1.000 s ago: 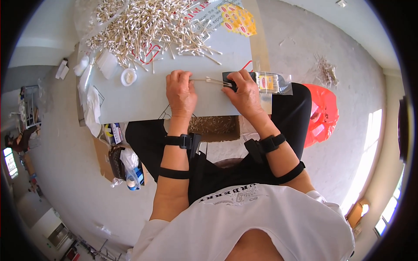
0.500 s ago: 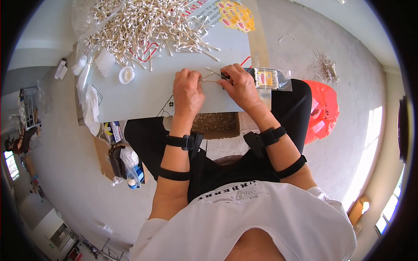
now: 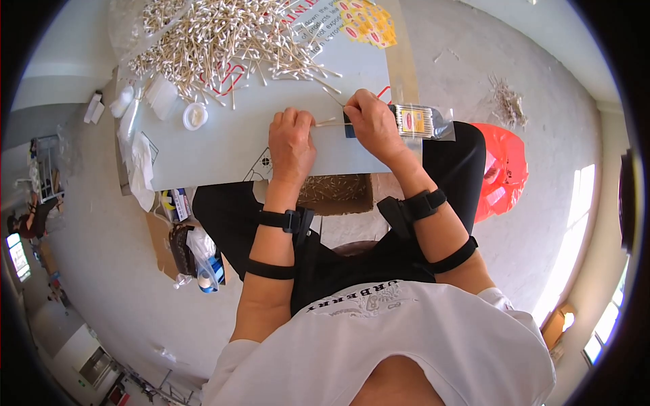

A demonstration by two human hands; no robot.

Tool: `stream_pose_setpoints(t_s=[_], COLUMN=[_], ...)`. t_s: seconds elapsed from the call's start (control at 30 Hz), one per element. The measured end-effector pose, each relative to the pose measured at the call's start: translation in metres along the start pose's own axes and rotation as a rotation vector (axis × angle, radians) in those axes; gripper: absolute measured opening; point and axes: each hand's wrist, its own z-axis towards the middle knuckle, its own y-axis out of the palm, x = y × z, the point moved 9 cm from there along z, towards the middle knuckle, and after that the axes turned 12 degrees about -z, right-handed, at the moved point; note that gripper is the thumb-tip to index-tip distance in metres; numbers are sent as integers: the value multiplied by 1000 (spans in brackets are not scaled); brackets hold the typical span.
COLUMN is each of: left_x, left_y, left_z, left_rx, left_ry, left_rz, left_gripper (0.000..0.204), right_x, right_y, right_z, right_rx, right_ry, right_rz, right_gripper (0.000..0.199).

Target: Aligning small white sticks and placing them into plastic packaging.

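Table edge: grey table [image 3: 223,145] ends just ahead of the person's lap — its near rim runs under both wrists, and bare grey top lies open to the left of the hands.
Left hand: left hand [image 3: 292,139] lies knuckles up on the table, fingers pressed together, pinching the end of a few cotton swabs [image 3: 330,122].
Right hand: right hand [image 3: 371,122] is closed around the mouth of a clear packet [image 3: 418,122], meeting the swabs' other end.
Packet: narrow and see-through, with a red-and-yellow label, lying across the table's right edge and partly over the black trouser leg.
Swab heap: loose swab pile [image 3: 217,37] fills the far side, well apart from the hands.
Small tub: round white tub [image 3: 195,116] sits left of the hands, near the heap.
Sign: yellow sticker sheet [image 3: 369,21] with red ovals at the far right corner.
Floor: red plastic bag [image 3: 500,169] to the right — beside the knee.
Below the table: open cardboard box [image 3: 336,193] of swabs under the near rim.
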Motion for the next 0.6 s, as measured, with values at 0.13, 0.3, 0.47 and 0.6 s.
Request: stream_pose_setpoints(t_s=[0.13,0.3,0.47,0.6], left_x=[-1,1,-1,-1], left_y=[-2,-3,-3,-4], left_z=[-3,-3,-5,-5], left_rx=[15,29,40,62], left_ry=[-6,-4,-10,1], left_rz=[-9,-25,-38,-38], left_gripper=[18,18,19,19], right_x=[12,0,-10,-19], right_y=[25,31,35,29], right_z=[-9,-19,-23,-26], right_rx=[-354,-435,-520,-560], right_ry=[406,540,509,542], right_rz=[918,1340,1568,1707], right_gripper=[14,10,14,14])
